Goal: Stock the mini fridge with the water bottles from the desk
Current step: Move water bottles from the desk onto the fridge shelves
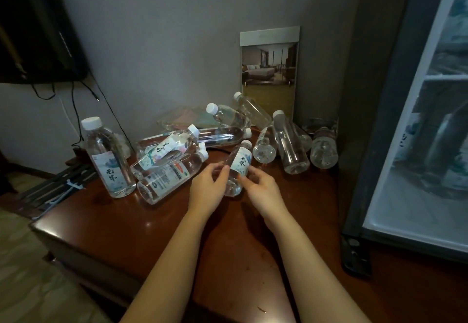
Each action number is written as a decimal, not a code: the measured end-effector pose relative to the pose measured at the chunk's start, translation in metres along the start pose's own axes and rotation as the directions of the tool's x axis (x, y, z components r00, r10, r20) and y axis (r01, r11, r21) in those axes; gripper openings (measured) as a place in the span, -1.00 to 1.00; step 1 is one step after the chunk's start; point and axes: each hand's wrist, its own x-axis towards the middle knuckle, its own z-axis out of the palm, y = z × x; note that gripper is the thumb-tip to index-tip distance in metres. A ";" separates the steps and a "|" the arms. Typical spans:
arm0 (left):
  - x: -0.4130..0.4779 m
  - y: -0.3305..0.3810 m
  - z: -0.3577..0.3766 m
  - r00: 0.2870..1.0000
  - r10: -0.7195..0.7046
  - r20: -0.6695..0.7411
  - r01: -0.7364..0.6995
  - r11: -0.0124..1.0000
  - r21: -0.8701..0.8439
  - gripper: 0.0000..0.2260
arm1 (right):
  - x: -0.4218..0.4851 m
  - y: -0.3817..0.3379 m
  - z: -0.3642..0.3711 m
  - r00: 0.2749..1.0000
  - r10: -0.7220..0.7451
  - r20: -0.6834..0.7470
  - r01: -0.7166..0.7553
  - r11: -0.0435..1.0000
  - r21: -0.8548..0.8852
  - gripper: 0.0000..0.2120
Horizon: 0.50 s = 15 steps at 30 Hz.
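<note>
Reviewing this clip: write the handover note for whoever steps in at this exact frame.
Left hand and right hand: both on one labelled bottle, tilted just above the desk.
One upright bottle stands at the desk's left; the rest lie in a pile near the wall.
Mini fridge at right; its contents are unclear through the glass.
Left to do: move all the desk bottles in.

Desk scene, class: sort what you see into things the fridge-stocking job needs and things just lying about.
Job:
held bottle, in both hands (left, right)
upright bottle
pile of lying bottles
mini fridge

Lying about:
framed room photo
cables
dark screen
</note>
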 end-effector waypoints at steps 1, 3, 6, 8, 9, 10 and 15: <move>0.000 0.000 0.000 1.000 -0.024 0.004 0.025 0.999 -0.045 -0.81 | 0.000 0.001 0.002 1.000 0.002 0.029 -0.002 1.000 0.006 -0.63; 0.000 0.001 -0.001 0.997 -0.078 0.011 0.078 0.991 -0.111 -0.88 | 0.000 0.003 0.005 0.997 0.019 0.072 -0.018 1.000 -0.021 -0.60; -0.001 0.003 -0.003 0.991 -0.120 0.055 0.129 0.970 -0.208 -0.88 | 0.001 0.004 0.002 0.997 0.019 0.069 -0.011 0.993 -0.119 -0.59; -0.001 0.004 -0.005 0.989 -0.125 0.079 0.140 0.964 -0.227 -0.81 | 0.000 0.003 -0.002 0.999 0.001 0.053 0.008 0.985 -0.171 -0.55; -0.001 0.004 -0.006 0.988 -0.128 0.087 0.145 0.962 -0.232 -0.78 | -0.001 0.002 -0.003 0.999 -0.010 0.043 0.018 0.983 -0.185 -0.52; -0.001 0.004 -0.007 0.987 -0.136 0.090 0.153 0.960 -0.235 -0.77 | -0.003 0.001 -0.005 0.999 -0.023 0.025 0.027 0.980 -0.195 -0.52; -0.005 0.007 -0.001 0.983 -0.174 0.057 0.183 0.923 -0.337 -0.84 | -0.007 -0.008 -0.015 0.987 -0.070 -0.144 0.049 0.988 -0.149 -0.61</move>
